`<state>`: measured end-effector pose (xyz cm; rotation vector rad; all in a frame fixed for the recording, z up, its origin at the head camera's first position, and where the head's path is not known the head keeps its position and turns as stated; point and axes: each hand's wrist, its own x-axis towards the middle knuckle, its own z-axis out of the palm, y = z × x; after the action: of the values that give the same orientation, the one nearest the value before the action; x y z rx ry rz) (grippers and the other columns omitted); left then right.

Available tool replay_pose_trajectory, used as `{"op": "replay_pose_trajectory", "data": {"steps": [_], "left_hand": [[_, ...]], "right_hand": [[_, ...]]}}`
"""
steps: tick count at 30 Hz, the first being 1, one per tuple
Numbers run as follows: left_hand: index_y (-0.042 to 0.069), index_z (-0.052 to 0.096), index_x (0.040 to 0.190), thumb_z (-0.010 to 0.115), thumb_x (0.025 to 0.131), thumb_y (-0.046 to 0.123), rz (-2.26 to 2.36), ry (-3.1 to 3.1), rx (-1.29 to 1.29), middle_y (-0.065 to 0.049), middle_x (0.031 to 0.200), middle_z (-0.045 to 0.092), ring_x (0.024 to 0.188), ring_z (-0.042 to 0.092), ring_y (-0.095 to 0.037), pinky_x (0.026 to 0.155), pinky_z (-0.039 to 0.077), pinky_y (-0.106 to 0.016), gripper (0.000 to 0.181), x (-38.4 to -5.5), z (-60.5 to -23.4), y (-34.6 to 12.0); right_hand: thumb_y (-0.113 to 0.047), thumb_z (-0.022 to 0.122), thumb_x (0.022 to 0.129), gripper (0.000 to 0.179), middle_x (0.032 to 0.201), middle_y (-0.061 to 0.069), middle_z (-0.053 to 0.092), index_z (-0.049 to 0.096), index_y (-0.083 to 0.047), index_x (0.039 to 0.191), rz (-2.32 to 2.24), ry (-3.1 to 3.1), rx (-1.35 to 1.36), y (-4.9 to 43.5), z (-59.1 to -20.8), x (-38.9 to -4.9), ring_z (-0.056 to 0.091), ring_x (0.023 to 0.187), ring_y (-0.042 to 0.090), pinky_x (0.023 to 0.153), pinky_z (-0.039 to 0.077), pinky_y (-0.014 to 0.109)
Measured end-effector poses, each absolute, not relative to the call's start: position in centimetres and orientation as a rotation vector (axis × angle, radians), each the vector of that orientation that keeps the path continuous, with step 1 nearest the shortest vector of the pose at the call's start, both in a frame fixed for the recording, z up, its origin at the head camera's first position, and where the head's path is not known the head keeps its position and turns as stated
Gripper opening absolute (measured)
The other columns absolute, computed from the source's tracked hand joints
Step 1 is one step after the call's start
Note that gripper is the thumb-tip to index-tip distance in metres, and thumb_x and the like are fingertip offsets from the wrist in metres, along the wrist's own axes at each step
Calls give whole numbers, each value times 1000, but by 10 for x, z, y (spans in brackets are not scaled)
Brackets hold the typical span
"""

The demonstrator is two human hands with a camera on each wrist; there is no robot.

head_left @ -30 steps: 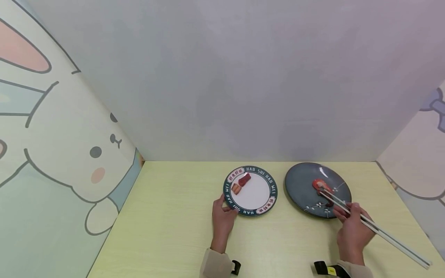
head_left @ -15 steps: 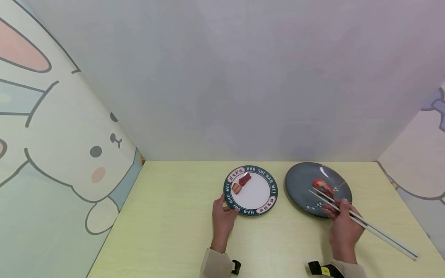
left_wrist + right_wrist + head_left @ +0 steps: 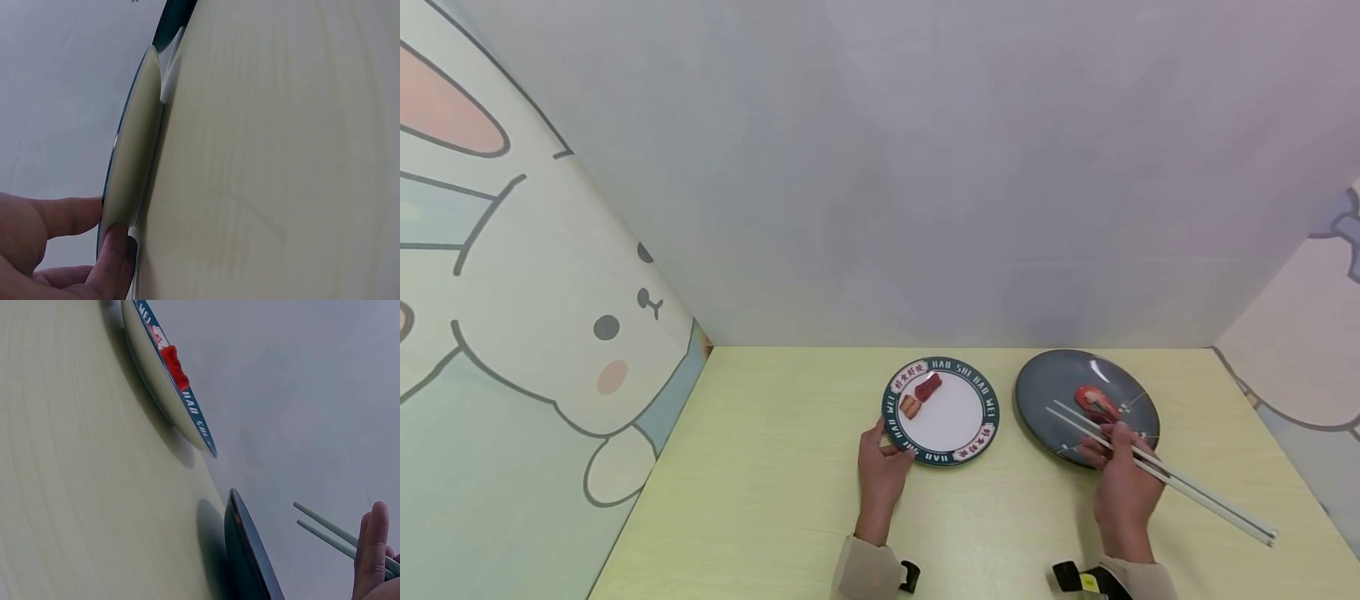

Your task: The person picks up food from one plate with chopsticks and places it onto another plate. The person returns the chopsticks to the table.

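Observation:
My left hand pinches the near-left rim of a white plate with a dark green lettered border; in the left wrist view the thumb and fingers are at its edge. On that plate lie a dark red meat-like piece and a small tan-brown piece. My right hand holds a pair of long pale chopsticks, tips slightly apart with nothing between them, over the dark blue-grey plate. An orange-red shrimp lies there, just beyond the chopsticks; a dark red piece beside it is partly hidden.
Both plates stand near the back of a pale wooden table, a short gap between them. A grey wall rises behind, and cartoon-printed panels flank the table left and right.
The chopsticks have drawn back from the shrimp, and my right hand has moved left with them. The shrimp stays on the dark plate. My left hand and its plate hold still.

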<state>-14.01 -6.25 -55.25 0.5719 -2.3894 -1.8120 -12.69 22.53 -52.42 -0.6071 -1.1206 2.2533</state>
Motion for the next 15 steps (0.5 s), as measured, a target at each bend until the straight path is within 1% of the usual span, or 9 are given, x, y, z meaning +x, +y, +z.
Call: {"op": "replay_pose_trajectory", "data": {"steps": [5, 8, 15], "left_hand": [[-7, 47, 154, 78, 87, -5, -1810, -2391, 567, -18, 129, 57, 91, 64, -19, 68, 55, -26, 74, -140, -552, -63], [-7, 47, 154, 78, 86, -6, -1807, -2390, 564, -17, 129, 58, 90, 64, -19, 69, 56, -28, 74, -139, -551, -63], [-6, 47, 154, 78, 86, -6, -1814, -2387, 569, -17, 130, 57, 90, 64, -18, 70, 57, -31, 74, -139, -550, -62]], "right_hand": [[-8, 62, 105, 20, 88, 9, 74, 74, 3, 94, 2271, -1134, -595, 221, -524, -128, 76, 63, 17, 56, 60, 27], [-6, 60, 106, 21, 88, 8, 74, 73, 3, 93, 2263, -1172, -584, 218, -523, -129, 76, 62, 16, 55, 60, 27], [-11, 61, 107, 20, 89, 6, 74, 73, 0, 94, 2257, -1268, -608, 207, -521, -130, 75, 63, 14, 57, 60, 26]]}}
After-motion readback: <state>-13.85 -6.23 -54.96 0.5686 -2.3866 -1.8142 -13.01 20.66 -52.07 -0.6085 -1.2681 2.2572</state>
